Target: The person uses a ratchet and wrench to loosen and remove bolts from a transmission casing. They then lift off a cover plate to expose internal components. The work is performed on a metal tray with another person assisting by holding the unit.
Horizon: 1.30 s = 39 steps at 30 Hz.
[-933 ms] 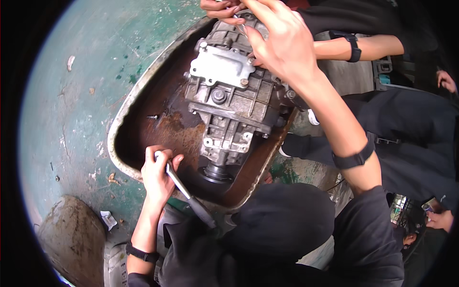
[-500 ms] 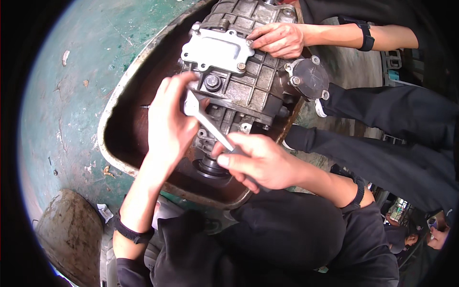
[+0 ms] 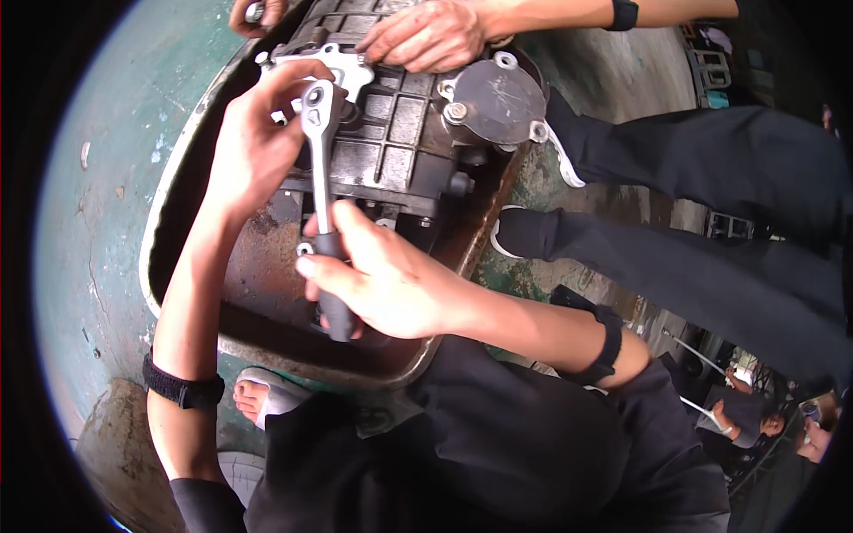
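My right hand (image 3: 386, 275) is closed round the dark grip of a ratchet wrench (image 3: 322, 173), which stands nearly lengthwise in view. The fingers of my left hand (image 3: 258, 138) curl about the wrench's head, over the gearbox; what lies beneath that head is hidden. The ribbed metal gearbox housing (image 3: 395, 124) lies in a rusty tub (image 3: 149, 240). On the housing, a pale cover plate (image 3: 351, 75) with bolt holes is partly hidden behind my left hand. A co-worker's hand (image 3: 431, 35) rests at that plate's far right edge.
A round dark cover (image 3: 499, 102) with bolt lugs sits at the gearbox's right. Another hand (image 3: 256, 13) at the far left holds a small metal piece. A person's dark trouser legs (image 3: 693, 169) stand at the right. A stained rounded object (image 3: 124, 444) lies at lower left on the green floor (image 3: 98, 213).
The view has shifted, so the gearbox sits higher and further left. The ratchet wrench has swung more upright, its head now by the cover plate. A second other hand has come in at top left.
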{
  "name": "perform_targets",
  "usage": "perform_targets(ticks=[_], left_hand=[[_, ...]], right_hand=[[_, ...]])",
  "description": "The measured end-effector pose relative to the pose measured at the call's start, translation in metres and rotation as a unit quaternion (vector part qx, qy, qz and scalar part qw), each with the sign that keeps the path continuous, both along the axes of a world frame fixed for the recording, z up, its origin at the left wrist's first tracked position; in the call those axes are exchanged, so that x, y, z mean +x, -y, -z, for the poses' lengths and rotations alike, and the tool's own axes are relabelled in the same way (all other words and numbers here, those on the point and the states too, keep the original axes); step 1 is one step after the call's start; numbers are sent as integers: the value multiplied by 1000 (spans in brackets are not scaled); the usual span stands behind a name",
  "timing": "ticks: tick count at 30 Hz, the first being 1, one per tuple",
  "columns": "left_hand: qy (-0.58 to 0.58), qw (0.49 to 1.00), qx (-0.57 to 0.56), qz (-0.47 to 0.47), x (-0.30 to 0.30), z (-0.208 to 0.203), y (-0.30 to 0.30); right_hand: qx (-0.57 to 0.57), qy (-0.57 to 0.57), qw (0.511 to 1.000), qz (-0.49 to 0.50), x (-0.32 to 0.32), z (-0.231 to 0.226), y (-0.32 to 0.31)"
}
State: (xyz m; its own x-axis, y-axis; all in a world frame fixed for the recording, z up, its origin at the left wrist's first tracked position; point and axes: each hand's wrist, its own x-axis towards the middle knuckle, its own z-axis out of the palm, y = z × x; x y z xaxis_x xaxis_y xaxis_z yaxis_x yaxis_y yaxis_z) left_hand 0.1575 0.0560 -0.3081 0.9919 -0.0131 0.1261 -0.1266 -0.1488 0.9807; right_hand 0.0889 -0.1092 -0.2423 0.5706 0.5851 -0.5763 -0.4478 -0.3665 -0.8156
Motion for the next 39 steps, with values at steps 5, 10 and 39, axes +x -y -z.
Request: perform_targets(ticks=[5,10,39], left_hand=[[15,999,46,6,3,-1,1],[99,968,226,46,8,-13,1],[84,979,185,-32,-2,5,1]], right_hand=[[66,-41,996,47,-6,27,-27],[86,62,988,114,-12,44,-37],[244,-99,906,331,-30,61,-83]])
